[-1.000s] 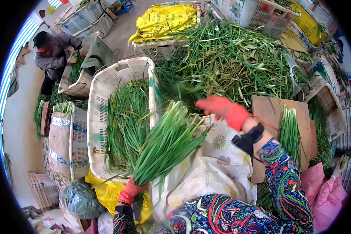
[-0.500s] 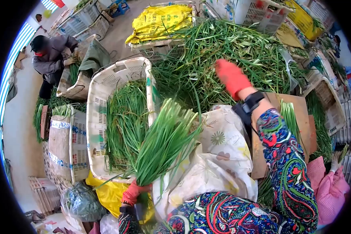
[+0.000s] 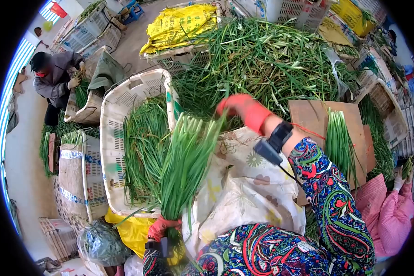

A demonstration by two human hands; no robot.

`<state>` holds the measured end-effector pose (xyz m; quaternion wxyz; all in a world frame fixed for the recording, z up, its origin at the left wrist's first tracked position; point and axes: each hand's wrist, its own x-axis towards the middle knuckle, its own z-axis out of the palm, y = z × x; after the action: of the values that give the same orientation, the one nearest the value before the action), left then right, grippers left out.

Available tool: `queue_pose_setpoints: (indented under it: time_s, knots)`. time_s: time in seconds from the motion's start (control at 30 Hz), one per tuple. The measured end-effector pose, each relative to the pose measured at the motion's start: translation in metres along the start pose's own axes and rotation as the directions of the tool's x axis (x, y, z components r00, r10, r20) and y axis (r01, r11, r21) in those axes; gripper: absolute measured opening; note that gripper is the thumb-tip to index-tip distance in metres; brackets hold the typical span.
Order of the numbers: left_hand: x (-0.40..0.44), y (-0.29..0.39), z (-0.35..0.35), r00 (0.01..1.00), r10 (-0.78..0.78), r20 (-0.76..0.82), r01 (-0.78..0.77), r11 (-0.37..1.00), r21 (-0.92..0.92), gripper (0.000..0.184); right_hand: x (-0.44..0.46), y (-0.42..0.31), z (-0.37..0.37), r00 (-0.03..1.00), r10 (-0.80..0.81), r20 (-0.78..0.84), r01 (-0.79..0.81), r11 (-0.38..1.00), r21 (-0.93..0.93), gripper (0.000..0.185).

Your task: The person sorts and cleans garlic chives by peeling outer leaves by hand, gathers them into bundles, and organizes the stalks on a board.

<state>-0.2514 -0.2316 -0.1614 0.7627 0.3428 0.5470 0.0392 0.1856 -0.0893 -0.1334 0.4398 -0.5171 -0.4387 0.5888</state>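
Note:
Wrapped round the leafy end of a bunch of long green stalks (image 3: 181, 161) is my left hand (image 3: 163, 228), in a red glove at the bottom centre-left. The bunch's pale ends point up beside a white crate (image 3: 108, 172) that has more green leaves (image 3: 145, 147) in it. My right hand (image 3: 241, 109), also red-gloved and blurred, is just right of the bunch's pale ends, its fingers bent; what they hold, if anything, is too blurred to tell. Behind it lies a big heap of loose stalks (image 3: 271, 64).
A brown board (image 3: 308, 115) at the right carries another bunch of stalks (image 3: 338, 138). A flowered cloth (image 3: 248, 184) covers my lap. One person (image 3: 55, 78) works at a crate at the upper left; a pink sleeve (image 3: 393, 221) shows at the right edge. A yellow sack (image 3: 181, 25) tops a crate behind.
My right hand went out over the heap and has come back left and down, close to the bunch. The bunch in my left hand now stands more upright.

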Motion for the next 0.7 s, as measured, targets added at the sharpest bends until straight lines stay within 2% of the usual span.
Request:
queue_pose_setpoints:
  time_s: [0.03, 0.1, 0.17, 0.23, 0.27, 0.3, 0.33, 0.37, 0.4, 0.43, 0.47, 0.5, 0.57, 0.6, 0.63, 0.7]
  knots:
    - [0.002, -0.007, -0.002, 1.0, -0.005, 0.017, 0.006, 0.999, -0.049, 0.013, 0.008, -0.01, -0.011, 0.992, -0.002, -0.127, 0.015, 0.995, 0.097, 0.023]
    - [0.005, -0.015, -0.005, 0.999, -0.014, 0.05, 0.021, 0.99, -0.142, 0.014, 0.016, -0.024, -0.045, 0.919, -0.057, -0.389, 0.185, 0.936, 0.3, 0.022]
    - [0.005, -0.014, -0.002, 0.996, -0.03, 0.082, 0.045, 0.982, -0.184, 0.014, 0.022, -0.028, -0.084, 0.801, -0.037, -0.597, 0.233, 0.939, 0.254, 0.02]
    - [0.005, -0.012, 0.0, 0.995, -0.045, 0.086, 0.062, 0.976, -0.21, 0.014, 0.014, -0.004, -0.122, 0.782, 0.237, -0.576, -0.116, 0.964, 0.238, 0.022]
    - [0.004, -0.012, 0.001, 0.996, -0.053, 0.076, 0.069, 0.974, -0.216, 0.014, 0.005, 0.016, -0.12, 0.853, 0.175, -0.491, -0.068, 0.971, 0.229, 0.027]
    - [0.004, -0.011, 0.002, 0.996, -0.062, 0.068, 0.076, 0.972, -0.221, 0.013, -0.017, -0.004, -0.085, 0.826, 0.294, -0.48, -0.196, 0.95, 0.243, 0.029]
    - [0.004, -0.011, 0.002, 0.997, -0.061, 0.045, 0.069, 0.981, -0.181, 0.013, -0.021, 0.012, -0.076, 0.884, 0.35, -0.311, -0.263, 0.921, 0.289, 0.033]
    - [0.003, -0.01, 0.002, 0.998, -0.061, 0.019, 0.063, 0.988, -0.14, 0.013, -0.024, 0.02, -0.054, 0.897, 0.405, -0.179, -0.338, 0.887, 0.314, 0.038]
    - [0.001, -0.009, 0.002, 0.998, -0.061, -0.01, 0.06, 0.993, -0.098, 0.013, -0.017, 0.043, -0.044, 0.853, 0.522, 0.021, -0.496, 0.797, 0.345, 0.045]
    - [0.0, -0.008, 0.002, 0.996, -0.08, -0.039, 0.076, 0.994, -0.078, 0.013, -0.029, 0.034, -0.017, 0.838, 0.542, 0.062, -0.523, 0.766, 0.375, 0.05]
    - [-0.001, -0.006, 0.002, 0.993, -0.098, -0.068, 0.094, 0.994, -0.055, 0.013, -0.026, 0.041, -0.001, 0.792, 0.583, 0.181, -0.599, 0.686, 0.413, 0.052]
    - [-0.002, -0.004, 0.002, 0.989, -0.115, -0.093, 0.113, 0.993, -0.029, 0.014, -0.018, 0.069, 0.006, 0.854, 0.443, 0.275, -0.521, 0.727, 0.448, 0.056]
    - [0.001, -0.004, -0.003, 0.998, -0.018, -0.059, 0.019, 1.0, 0.018, 0.016, -0.028, 0.039, 0.029, 0.911, 0.368, 0.186, -0.409, 0.863, 0.295, 0.039]
    - [0.003, -0.005, -0.005, 0.999, 0.033, -0.043, -0.031, 0.999, 0.035, 0.017, -0.028, 0.033, 0.033, 0.935, 0.352, 0.03, -0.35, 0.911, 0.219, 0.029]
    - [0.004, -0.006, -0.007, 0.998, 0.035, -0.06, -0.032, 0.998, 0.052, 0.017, -0.015, 0.045, 0.029, 0.987, 0.159, -0.002, -0.157, 0.979, 0.132, 0.026]
    - [0.005, -0.011, -0.01, 0.994, 0.037, -0.099, -0.029, 0.996, 0.079, 0.019, 0.013, 0.054, 0.003, 0.969, 0.096, -0.226, -0.036, 0.967, 0.254, 0.023]
